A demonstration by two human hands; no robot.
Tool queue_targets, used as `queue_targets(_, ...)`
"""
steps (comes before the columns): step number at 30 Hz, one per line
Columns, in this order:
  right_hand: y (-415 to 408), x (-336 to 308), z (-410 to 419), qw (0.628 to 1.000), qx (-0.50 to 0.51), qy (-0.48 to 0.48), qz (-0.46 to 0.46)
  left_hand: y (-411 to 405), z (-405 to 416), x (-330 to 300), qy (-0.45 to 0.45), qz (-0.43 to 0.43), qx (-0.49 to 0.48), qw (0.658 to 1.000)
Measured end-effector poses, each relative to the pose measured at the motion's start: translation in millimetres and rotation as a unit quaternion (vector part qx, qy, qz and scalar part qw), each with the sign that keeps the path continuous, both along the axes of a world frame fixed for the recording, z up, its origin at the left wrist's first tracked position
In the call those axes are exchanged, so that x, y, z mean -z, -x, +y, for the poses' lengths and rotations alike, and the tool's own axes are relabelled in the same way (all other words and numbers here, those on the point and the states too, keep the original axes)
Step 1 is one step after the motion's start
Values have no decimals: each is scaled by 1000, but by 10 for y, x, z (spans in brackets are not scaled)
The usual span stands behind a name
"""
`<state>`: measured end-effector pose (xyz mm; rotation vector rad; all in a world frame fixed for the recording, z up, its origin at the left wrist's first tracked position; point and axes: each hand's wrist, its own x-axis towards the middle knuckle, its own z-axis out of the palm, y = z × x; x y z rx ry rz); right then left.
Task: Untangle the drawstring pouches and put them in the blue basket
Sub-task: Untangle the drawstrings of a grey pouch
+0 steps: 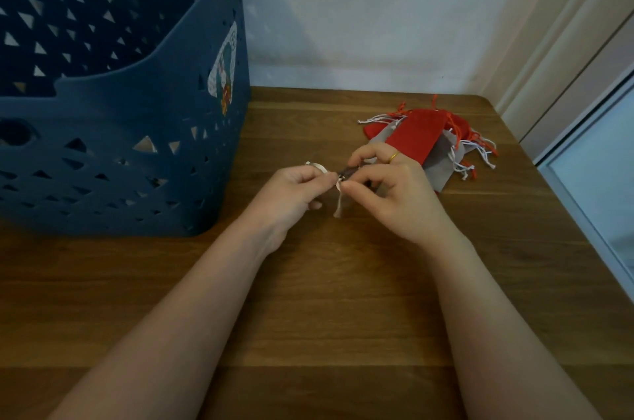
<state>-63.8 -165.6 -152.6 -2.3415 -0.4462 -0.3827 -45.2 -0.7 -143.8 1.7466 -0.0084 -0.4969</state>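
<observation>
Nearby, blue basket (137, 151) stands left; pouch pile (425, 138) behind right hand (394, 193).

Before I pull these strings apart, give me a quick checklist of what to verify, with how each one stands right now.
1. Left hand pinches the white drawstring: ok.
2. Right hand pinches at the knot: ok.
3. Knot loosened: cannot tell, fingers hide it.
4. Which pouch this string belongs to: cannot tell.
5. Blue basket stands open-topped to the left of the hands: ok.
6. Remaining red and grey pouches separated: not ok, their strings lie crossed in one pile.
</observation>
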Motion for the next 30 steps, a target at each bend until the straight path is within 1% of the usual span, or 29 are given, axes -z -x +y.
queue_targets(3,4,-6,13,999,7,-46,18,-3,-11,-9,-4,-22,2,1000)
queue_targets(5,3,5,25,997,21,-59,48,2,-17,-20,-6,-34,3,999)
queue_targets(10,-20,11,20,998,24,-28,51,14,6,-26,-9,-57,16,998)
queue_targets(12,-11,2,25,997,29,-33,55,9,15,-18,-15,-75,17,997)
queue_targets(15,17,-24,51,992,44,-83,90,-2,31,-2,-17,-109,7,994)
queue_targets(17,24,-47,68,985,50,-120,118,-16,43,21,-42,-154,3,987)
queue_targets(19,32,-66,84,980,53,-128,143,-30,42,56,-105,-227,7,968)
queue_targets(21,35,-60,97,977,58,-128,159,-35,21,89,-184,-308,13,933)
queue_targets(23,33,-40,108,974,60,-136,170,-26,-12,126,-238,-371,7,898)
queue_targets(26,38,-33,133,967,50,-170,182,-16,-43,170,-287,-440,-15,851)
queue_targets(30,67,-95,150,952,44,-239,185,-7,-37,167,-308,-513,-17,801)
